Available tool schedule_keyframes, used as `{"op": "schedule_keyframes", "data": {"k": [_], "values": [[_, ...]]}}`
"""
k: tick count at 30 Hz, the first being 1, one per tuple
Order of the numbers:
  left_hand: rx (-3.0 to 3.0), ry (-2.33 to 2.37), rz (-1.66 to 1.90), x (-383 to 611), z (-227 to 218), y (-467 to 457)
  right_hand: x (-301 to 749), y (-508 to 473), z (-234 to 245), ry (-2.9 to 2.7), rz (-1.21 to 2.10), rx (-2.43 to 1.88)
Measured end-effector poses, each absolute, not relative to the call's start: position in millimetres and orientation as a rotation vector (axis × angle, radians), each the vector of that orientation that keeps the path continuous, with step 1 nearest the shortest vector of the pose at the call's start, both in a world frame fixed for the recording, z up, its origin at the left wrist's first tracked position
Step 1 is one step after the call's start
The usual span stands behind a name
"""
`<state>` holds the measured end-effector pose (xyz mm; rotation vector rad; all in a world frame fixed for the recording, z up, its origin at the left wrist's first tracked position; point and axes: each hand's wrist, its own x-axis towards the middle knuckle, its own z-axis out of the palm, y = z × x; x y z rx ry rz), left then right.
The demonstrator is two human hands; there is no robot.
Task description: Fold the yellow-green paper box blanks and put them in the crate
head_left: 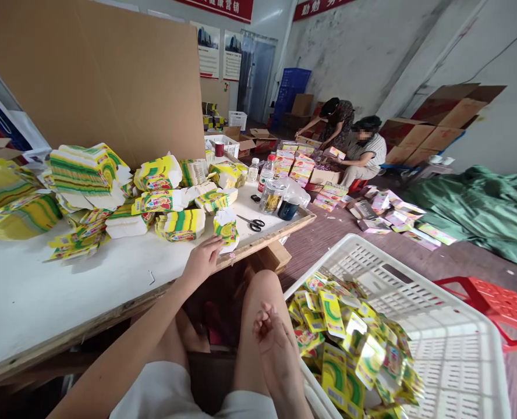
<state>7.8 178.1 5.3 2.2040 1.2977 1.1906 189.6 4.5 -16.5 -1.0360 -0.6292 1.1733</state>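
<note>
My left hand rests at the table's front edge, its fingers stretched out against a small bundle of flat yellow-and-green cartons. Whether its thumb grips the bundle is hidden. Over my right thigh, my right hand is turned palm up with its fingers curled in; nothing shows in them. Just right of that hand stands a white plastic crate, holding a heap of small yellow-green cartons. More bundles of flat cartons lie across the white table, farther left and behind.
Black-handled scissors, a dark mug, a clear jar and bottles stand near the table's right corner. A red stool is beyond the crate. Two people handle pink boxes on the floor.
</note>
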Motion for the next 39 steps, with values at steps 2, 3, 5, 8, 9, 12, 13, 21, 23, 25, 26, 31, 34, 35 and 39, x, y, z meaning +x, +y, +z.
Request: {"op": "schedule_keyframes", "data": {"k": [2,3,5,8,9,12,13,21,23,25,26,31,34,35,39], "values": [[2.211,1.301,1.218,7,5,174,184,8,-11,-0.559,1.245,-1.031],[2.208,1.301,1.246,6,6,174,182,9,-7,-0.505,1.284,-1.027],[2.180,1.314,1.353,5,10,175,178,11,-1,-0.449,1.335,-1.022],[2.067,1.382,1.621,2,22,172,172,10,6,-0.400,1.371,-1.018],[2.034,1.393,1.709,1,27,168,170,9,7,-0.389,1.379,-1.013],[2.138,1.226,1.874,-1,37,142,165,8,12,-0.394,1.392,-0.998],[2.233,1.111,1.869,-1,37,128,163,8,14,-0.416,1.378,-0.999],[2.280,0.689,1.305,1,1,23,163,21,32,-0.705,1.226,-1.076],[1.944,0.826,1.352,1,0,17,163,19,29,-0.747,1.243,-1.097],[1.516,0.905,1.368,2,6,21,160,14,25,-0.767,1.245,-1.096],[1.329,0.886,1.320,3,11,25,157,11,23,-0.769,1.245,-1.087],[0.816,0.592,0.958,13,28,36,148,0,17,-0.721,1.325,-1.005],[0.759,0.522,0.927,16,32,33,149,-1,17,-0.739,1.323,-1.022],[0.765,0.521,0.938,16,32,32,150,-2,17,-0.755,1.312,-1.034],[0.793,0.581,0.955,15,30,32,153,-2,19,-0.796,1.301,-1.070]]}}
